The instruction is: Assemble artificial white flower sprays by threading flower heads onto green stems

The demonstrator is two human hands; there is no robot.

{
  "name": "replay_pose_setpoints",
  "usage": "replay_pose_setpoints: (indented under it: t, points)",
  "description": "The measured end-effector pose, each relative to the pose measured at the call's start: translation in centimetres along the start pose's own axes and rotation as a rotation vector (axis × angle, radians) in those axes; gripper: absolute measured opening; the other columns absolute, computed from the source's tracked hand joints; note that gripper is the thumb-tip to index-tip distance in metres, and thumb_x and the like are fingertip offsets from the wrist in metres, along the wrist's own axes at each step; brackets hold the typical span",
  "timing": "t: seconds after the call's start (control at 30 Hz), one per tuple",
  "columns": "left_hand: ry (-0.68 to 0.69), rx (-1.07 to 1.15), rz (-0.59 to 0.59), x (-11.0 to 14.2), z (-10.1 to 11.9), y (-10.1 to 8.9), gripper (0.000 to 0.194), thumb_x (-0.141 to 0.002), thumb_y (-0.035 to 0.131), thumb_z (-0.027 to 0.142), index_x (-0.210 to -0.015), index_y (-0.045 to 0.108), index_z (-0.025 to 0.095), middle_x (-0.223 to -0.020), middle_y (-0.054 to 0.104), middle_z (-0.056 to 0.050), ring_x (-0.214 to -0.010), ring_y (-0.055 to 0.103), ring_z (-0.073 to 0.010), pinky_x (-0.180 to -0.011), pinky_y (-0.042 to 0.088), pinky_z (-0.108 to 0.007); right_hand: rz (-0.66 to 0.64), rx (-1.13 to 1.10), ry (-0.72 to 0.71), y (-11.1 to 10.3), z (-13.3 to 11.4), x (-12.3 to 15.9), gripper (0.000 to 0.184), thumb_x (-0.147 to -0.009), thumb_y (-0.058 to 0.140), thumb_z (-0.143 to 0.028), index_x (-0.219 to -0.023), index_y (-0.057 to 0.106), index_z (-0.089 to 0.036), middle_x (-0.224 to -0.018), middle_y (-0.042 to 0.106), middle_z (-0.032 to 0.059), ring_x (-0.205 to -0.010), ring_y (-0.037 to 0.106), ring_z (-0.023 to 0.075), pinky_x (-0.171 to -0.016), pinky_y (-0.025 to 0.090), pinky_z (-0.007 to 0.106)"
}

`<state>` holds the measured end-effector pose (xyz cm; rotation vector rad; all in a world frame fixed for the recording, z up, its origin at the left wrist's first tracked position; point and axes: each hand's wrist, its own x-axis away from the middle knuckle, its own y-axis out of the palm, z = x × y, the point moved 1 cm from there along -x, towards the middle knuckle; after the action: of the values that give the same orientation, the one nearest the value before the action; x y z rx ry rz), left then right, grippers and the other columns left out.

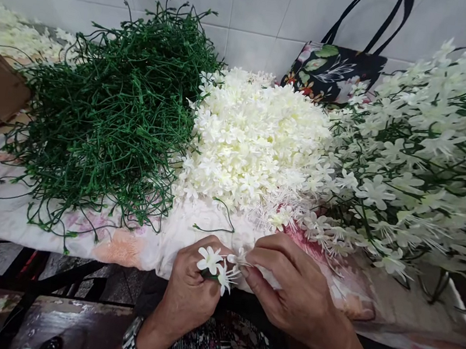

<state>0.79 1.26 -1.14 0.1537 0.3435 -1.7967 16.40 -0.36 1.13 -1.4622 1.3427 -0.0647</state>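
At the edge of the floral cloth, the left hand clasps white artificial flowers, the right hand pinches another bloom: seemingly fitting it, next needing a steady push.

Two hands: one left grip, one right grip. Three white blossoms at them. One loose green stem just beyond. Farther off, one stem heap to the left, one petal heap ahead, one mass of stemmed flowers to the right, each uncountable. One bag beyond; one wristwatch below the left grip.
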Motion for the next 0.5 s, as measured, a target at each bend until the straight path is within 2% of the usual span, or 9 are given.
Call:
replay_pose_setpoints:
  t: [0.23,0.5]
  points:
    - [0.063,-0.062,-0.008,0.23,-0.32,0.09,0.023,-0.068,0.043,-0.003,-0.061,0.052,0.017,-0.060,0.048,0.003,-0.055,0.047,-0.0101,-0.051,0.036,-0.021,-0.067,-0.083,0.045,0.27,-0.10,-0.13,0.009,-0.084,0.051,-0.007,-0.083,0.059,-0.011,-0.074,0.057,0.0066,-0.070,0.052,0.0134,-0.062,0.046,0.025]
    - [0.142,-0.131,-0.011,0.35,-0.49,0.18,0.029,-0.063,0.040,-0.004,-0.069,0.058,0.017,-0.061,0.050,0.003,-0.056,0.048,-0.0106,-0.052,0.037,-0.021,-0.147,-0.160,0.097,-0.09,0.07,-0.33,0.013,-0.087,0.046,-0.008,-0.078,0.054,-0.014,-0.069,0.055,0.0033,-0.063,0.050,0.0108,-0.056,0.042,0.022]
